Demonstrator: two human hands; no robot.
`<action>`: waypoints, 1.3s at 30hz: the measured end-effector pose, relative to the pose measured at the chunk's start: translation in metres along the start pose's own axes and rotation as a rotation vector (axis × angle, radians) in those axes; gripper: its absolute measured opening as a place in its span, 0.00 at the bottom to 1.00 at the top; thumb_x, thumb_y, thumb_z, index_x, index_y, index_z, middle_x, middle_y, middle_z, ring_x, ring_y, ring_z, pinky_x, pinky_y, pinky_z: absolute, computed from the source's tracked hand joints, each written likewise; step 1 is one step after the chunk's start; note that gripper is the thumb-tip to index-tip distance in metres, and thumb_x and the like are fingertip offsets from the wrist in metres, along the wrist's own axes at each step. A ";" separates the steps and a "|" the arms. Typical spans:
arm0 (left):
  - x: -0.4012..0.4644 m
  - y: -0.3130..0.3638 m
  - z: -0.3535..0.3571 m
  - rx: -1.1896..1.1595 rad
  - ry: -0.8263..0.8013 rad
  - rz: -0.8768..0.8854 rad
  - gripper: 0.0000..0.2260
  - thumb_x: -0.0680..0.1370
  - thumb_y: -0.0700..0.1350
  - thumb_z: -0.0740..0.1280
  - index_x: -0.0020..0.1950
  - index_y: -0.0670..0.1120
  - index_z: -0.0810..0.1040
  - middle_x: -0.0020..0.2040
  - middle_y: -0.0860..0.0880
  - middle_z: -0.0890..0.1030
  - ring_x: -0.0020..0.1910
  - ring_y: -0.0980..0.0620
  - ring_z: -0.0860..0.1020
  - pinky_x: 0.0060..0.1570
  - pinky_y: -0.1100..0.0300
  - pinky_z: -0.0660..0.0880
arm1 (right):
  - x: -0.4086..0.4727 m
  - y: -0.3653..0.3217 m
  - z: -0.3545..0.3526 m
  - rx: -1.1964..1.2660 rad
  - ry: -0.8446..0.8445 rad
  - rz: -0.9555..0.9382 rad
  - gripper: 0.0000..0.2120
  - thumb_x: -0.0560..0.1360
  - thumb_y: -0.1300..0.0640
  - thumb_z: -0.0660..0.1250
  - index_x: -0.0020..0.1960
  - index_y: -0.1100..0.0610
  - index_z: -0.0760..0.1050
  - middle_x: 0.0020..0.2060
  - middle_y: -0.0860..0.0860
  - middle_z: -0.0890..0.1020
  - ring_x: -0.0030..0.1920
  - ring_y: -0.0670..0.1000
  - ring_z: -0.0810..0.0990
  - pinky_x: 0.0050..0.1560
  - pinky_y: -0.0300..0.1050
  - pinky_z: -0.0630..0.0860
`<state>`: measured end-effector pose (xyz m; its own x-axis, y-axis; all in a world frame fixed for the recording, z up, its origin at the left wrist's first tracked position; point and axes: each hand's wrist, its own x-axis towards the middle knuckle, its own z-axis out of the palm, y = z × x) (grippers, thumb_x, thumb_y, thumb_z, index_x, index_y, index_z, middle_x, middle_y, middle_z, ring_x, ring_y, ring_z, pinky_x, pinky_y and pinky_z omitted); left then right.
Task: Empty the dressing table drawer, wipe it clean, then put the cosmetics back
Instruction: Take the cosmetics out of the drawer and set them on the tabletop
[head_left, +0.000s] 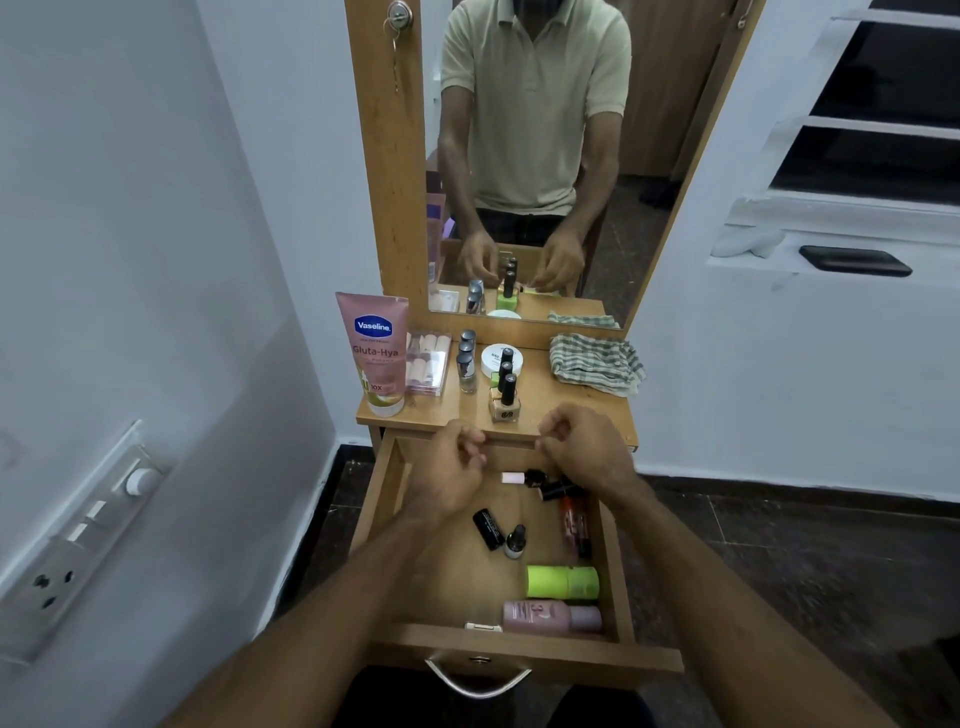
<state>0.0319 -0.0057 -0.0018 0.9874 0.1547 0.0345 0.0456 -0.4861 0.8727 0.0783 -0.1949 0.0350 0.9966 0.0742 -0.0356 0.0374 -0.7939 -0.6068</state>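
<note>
The wooden drawer is pulled out below the dressing table top. Inside lie a black lipstick tube, a small dropper bottle, red lip gloss tubes, a neon green bottle and a pink bottle. On the top stand a Vaseline tube, a clear box, silver-capped bottles, a white jar and a row of black-capped nail polishes. My left hand and my right hand hover over the drawer's back, fingers loosely curled, with nothing visible in them.
A folded checked cloth lies on the table's right side. The mirror rises behind the table. A switch board is on the left wall. A black phone rests on the window ledge at right. The drawer handle hangs in front.
</note>
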 end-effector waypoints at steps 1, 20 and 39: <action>-0.004 -0.008 -0.002 0.089 -0.081 0.028 0.11 0.78 0.38 0.68 0.51 0.55 0.77 0.51 0.55 0.80 0.50 0.58 0.79 0.52 0.61 0.78 | -0.003 0.005 -0.002 -0.192 -0.108 0.019 0.06 0.74 0.53 0.74 0.47 0.51 0.78 0.42 0.46 0.81 0.44 0.47 0.80 0.43 0.43 0.76; -0.023 -0.055 -0.007 0.654 -0.442 0.024 0.19 0.80 0.49 0.66 0.71 0.55 0.72 0.70 0.54 0.73 0.68 0.51 0.72 0.66 0.52 0.72 | -0.020 0.018 0.037 -0.756 -0.266 -0.074 0.08 0.83 0.58 0.60 0.56 0.55 0.77 0.55 0.53 0.82 0.53 0.54 0.82 0.47 0.47 0.73; -0.036 0.004 -0.027 0.016 -0.329 0.021 0.18 0.80 0.45 0.70 0.70 0.55 0.77 0.56 0.51 0.80 0.49 0.53 0.80 0.54 0.56 0.78 | -0.053 -0.010 -0.031 0.262 -0.312 -0.057 0.09 0.75 0.60 0.76 0.53 0.51 0.83 0.49 0.48 0.85 0.47 0.45 0.84 0.39 0.31 0.75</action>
<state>-0.0080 0.0095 0.0136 0.9841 -0.1406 -0.1086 0.0241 -0.5003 0.8655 0.0270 -0.2094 0.0674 0.9218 0.3251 -0.2110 0.0317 -0.6058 -0.7950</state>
